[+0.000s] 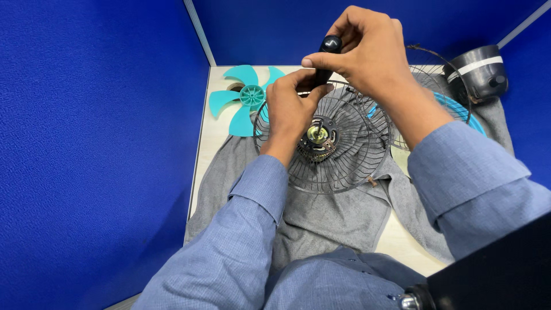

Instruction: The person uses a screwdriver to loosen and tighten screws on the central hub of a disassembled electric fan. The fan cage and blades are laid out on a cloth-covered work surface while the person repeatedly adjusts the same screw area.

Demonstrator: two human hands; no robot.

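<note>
Fingers point(321, 58) of right hand point(367, 51) curled tight round screwdriver point(327, 54) handle. Left hand point(290, 106) fingers pinch its shaft, resting on grille point(344, 166) above motor point(317, 138). Teal blade point(244, 97) on tabletop point(209, 138) beside.

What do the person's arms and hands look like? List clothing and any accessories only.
Both arms wear long sleeves of a blue-grey button-up shirt, cuffs ending at the wrists. The left hand and right hand are bare: no gloves, and no rings or watch visible. The fingers are uncovered.
</note>
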